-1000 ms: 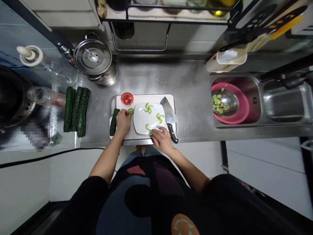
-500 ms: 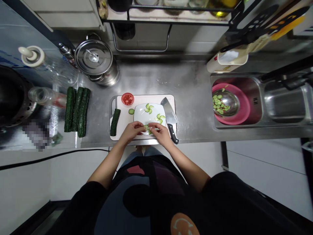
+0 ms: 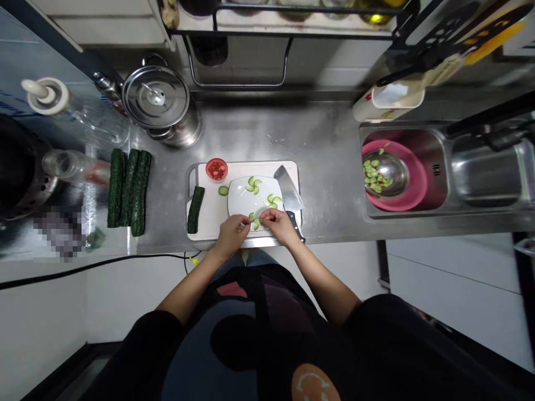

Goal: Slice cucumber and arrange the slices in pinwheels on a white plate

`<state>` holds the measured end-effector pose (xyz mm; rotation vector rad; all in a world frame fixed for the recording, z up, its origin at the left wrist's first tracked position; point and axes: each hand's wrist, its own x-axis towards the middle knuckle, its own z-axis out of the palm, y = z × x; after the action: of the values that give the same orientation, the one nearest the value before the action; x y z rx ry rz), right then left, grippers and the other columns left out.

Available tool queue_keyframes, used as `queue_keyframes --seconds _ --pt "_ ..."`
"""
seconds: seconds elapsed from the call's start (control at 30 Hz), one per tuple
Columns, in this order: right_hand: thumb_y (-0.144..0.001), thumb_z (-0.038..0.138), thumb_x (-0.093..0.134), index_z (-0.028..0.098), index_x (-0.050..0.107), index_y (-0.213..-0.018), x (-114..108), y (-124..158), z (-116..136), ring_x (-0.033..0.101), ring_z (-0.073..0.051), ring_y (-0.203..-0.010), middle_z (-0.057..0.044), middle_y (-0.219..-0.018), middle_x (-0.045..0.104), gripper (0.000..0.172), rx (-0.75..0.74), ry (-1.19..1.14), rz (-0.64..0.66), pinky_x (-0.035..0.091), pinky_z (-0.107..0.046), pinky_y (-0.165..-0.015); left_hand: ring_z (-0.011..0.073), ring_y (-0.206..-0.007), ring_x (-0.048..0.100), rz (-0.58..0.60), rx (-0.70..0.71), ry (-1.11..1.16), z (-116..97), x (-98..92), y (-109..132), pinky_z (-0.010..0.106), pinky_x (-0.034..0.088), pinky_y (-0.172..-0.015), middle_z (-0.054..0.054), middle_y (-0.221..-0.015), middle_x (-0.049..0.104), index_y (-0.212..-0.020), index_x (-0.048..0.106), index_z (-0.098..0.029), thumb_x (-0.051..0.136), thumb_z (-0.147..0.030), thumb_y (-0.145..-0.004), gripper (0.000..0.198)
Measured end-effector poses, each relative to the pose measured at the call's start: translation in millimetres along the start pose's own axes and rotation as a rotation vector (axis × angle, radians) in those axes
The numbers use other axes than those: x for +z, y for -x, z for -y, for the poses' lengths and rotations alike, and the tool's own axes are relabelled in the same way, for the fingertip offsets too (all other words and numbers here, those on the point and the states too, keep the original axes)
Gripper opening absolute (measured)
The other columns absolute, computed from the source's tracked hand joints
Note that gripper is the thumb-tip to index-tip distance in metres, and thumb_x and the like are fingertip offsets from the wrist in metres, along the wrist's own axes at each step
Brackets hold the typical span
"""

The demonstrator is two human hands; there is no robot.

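Note:
At the front edge of a white square plate, both my hands work over a small cluster of cucumber slices. My left hand is on the cluster's left side, its thumb and index finger pinched at a slice. From the right, my right hand pinches at a thin slice; the fingertips partly hide it. Two more pinwheels of cucumber slices lie on the plate, towards the back and at the right. The plate rests on a white cutting board.
A cleaver lies right of the plate. On the board's left are a cucumber piece, a cucumber end and a red bowl. Whole cucumbers and a steel pot stand left. The sink holds a pink basin.
My hands have drawn slightly apart and towards the front edge, so more of the front cluster of slices shows. The other pinwheels stay in place on the plate.

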<state>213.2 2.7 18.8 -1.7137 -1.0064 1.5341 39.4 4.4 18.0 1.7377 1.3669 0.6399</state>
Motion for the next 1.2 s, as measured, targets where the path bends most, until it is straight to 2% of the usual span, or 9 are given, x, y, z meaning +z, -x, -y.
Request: queue_keyframes --seconds 0.07,0.13,0.2,0.27,0.5,0.67,0.83,1.2 --pt "-0.066 0.022 0.059 0.019 0.063 -0.069 -2 -4 2 0.054 -0.011 -0.059 0.004 -0.062 0.061 0.006 -0.033 0.141 -0.013 0.043 -0.024 -0.062 0.0157 -0.081 0.063 -0.005 0.255 -0.156 6 0.2 0 0.032 0.05 -0.078 0.003 -0.081 0.069 -0.083 0.064 -0.02 0.052 -0.017 -0.087 0.013" --pt "-0.068 0.018 0.057 0.02 0.064 -0.068 -3 -8 5 0.056 -0.013 -0.061 0.003 -0.063 0.063 0.007 -0.069 0.311 -0.031 0.044 -0.025 -0.065 0.016 -0.083 0.062 -0.008 0.442 -0.254 15 0.7 0 0.033 0.048 -0.079 0.005 -0.083 0.07 -0.086 0.066 -0.02 0.049 -0.015 -0.09 0.018" --pt "-0.07 0.016 0.056 0.02 0.065 -0.068 -3 -12 7 0.058 -0.014 -0.063 0.002 -0.065 0.065 0.01 -0.102 0.473 -0.034 0.044 -0.025 -0.066 0.0158 -0.083 0.061 0.006 0.548 -0.309 23 1.7 -1 0.032 0.047 -0.078 0.005 -0.086 0.071 -0.09 0.066 -0.02 0.047 -0.015 -0.093 0.02" --pt "-0.072 0.013 0.055 0.021 0.066 -0.069 -1 -14 8 0.06 -0.015 -0.065 0.0 -0.067 0.068 0.014 -0.142 0.6 -0.018 0.045 -0.026 -0.067 0.0159 -0.085 0.061 0.042 0.596 -0.345 29 3.2 -1 0.033 0.046 -0.078 0.005 -0.089 0.071 -0.094 0.066 -0.02 0.046 -0.015 -0.094 0.021" --pt "-0.075 0.01 0.054 0.022 0.071 -0.073 4 -20 7 0.064 -0.02 -0.076 -0.004 -0.075 0.072 0.02 -0.251 0.853 0.031 0.047 -0.028 -0.072 0.0176 -0.09 0.062 0.117 0.638 -0.398 37 6.6 3 0.036 0.049 -0.08 0.008 -0.092 0.071 -0.101 0.066 -0.02 0.042 -0.016 -0.096 0.026" --pt "-0.077 0.011 0.054 0.022 0.071 -0.074 4 -21 4 0.064 -0.02 -0.076 -0.004 -0.074 0.072 0.02 -0.283 0.888 0.047 0.047 -0.028 -0.071 0.018 -0.092 0.062 0.167 0.627 -0.395 40 5.4 2 0.037 0.051 -0.081 0.008 -0.093 0.071 -0.102 0.066 -0.02 0.041 -0.017 -0.096 0.027" --pt "-0.078 0.011 0.053 0.021 0.071 -0.075 5 -21 3 0.063 -0.02 -0.077 -0.005 -0.077 0.072 0.021 -0.295 0.907 0.064 0.046 -0.028 -0.072 0.0177 -0.091 0.063 0.156 0.658 -0.404 42 4.2 0 0.036 0.051 -0.081 0.008 -0.092 0.072 -0.1 0.066 -0.019 0.042 -0.016 -0.096 0.025" --pt "-0.082 0.011 0.053 0.02 0.069 -0.081 7 -21 -7 0.057 -0.023 -0.082 -0.008 -0.077 0.068 0.018 -0.369 0.985 0.058 0.043 -0.032 -0.074 0.0181 -0.09 0.061 0.232 0.608 -0.381 34 0.9 -5 0.037 0.052 -0.081 0.008 -0.09 0.07 -0.094 0.067 -0.018 0.044 -0.012 -0.089 0.024"
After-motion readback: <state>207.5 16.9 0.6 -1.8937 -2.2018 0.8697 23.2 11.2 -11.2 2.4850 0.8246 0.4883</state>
